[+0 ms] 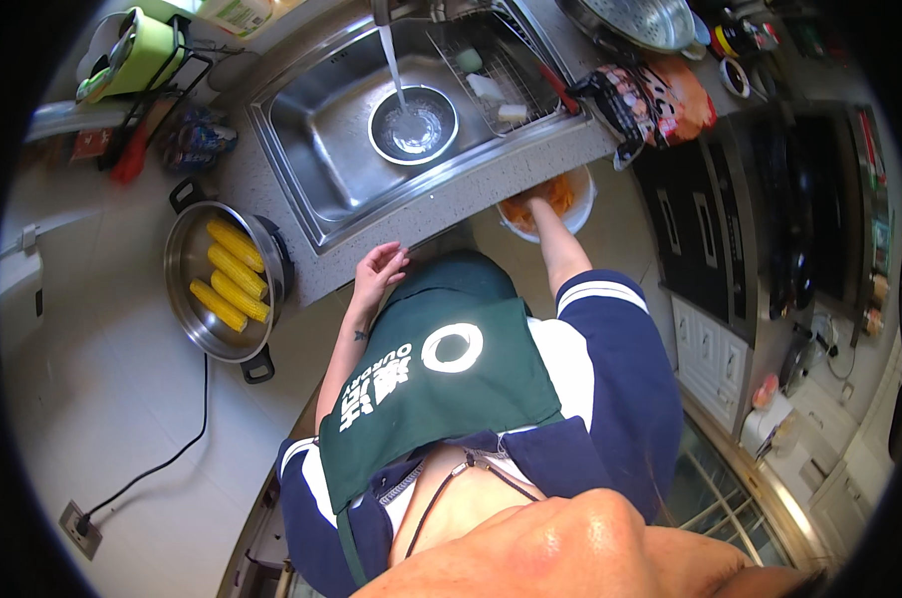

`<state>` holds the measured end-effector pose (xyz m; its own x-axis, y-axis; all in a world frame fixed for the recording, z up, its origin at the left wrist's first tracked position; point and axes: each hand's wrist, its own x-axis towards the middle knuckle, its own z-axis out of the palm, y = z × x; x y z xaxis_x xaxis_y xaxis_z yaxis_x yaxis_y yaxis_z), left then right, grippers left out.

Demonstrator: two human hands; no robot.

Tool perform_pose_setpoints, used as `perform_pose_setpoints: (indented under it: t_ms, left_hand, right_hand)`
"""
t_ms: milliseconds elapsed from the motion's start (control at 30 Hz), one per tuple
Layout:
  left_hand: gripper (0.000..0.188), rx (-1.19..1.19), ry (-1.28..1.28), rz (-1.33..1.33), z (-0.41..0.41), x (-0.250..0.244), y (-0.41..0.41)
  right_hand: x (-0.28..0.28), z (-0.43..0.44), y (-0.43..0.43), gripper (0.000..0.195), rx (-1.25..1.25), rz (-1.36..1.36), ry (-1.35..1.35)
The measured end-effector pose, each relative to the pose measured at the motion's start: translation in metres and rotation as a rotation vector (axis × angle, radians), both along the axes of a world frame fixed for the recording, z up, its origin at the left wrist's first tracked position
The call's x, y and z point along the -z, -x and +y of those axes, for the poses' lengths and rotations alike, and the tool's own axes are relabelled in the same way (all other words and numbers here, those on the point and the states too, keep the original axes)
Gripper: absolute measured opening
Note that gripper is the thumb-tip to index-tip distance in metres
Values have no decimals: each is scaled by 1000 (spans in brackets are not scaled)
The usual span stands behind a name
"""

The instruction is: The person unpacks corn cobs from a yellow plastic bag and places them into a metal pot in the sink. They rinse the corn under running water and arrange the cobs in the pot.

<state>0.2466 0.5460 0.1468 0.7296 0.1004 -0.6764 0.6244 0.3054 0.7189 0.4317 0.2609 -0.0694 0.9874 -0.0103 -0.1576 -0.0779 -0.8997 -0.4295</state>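
My right hand (529, 203) reaches down into a white bucket (585, 213) beside the counter front. Orange scraps (559, 193) lie in the bucket, and my fingers are hidden among them. My left hand (381, 269) hovers near the counter's front edge, fingers loosely bent and apart, holding nothing. Ahead of me, a round metal bowl (451, 138) stands in the stainless steel sink (324, 142). Water (391, 60) runs from the faucet (380, 13) into the bowl. At my left, several yellow corn cobs (230, 270) lie in a wide metal pot (189, 314).
A wire rack (488, 123) in the sink holds sponges (484, 87). A printed plastic bag (652, 101) sits on the counter (488, 190) at right, near a metal colander (645, 22). At left are a green container (148, 56) and a plugged-in black cord (189, 445).
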Motion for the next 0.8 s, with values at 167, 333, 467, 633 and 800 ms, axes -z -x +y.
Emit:
perform_pose_setpoints:
  t_ms: [167, 333, 467, 633, 800]
  left_hand:
    - [34, -48, -10, 52, 1, -1, 6]
    - [34, -64, -26, 85, 4, -3, 10]
    - [33, -85, -28, 87, 3, -4, 7]
    - [31, -104, -22, 44, 1, -6, -9]
    - [31, -78, -4, -36, 5, -2, -26]
  right_hand:
    - [-8, 12, 1, 72, 6, 190, 25]
    - [-14, 15, 8, 67, 22, 298, 12]
    - [-30, 11, 10, 63, 43, 352, -27]
    - [-88, 5, -3, 58, 80, 402, -209]
    - [-74, -28, 0, 28, 142, 268, -49]
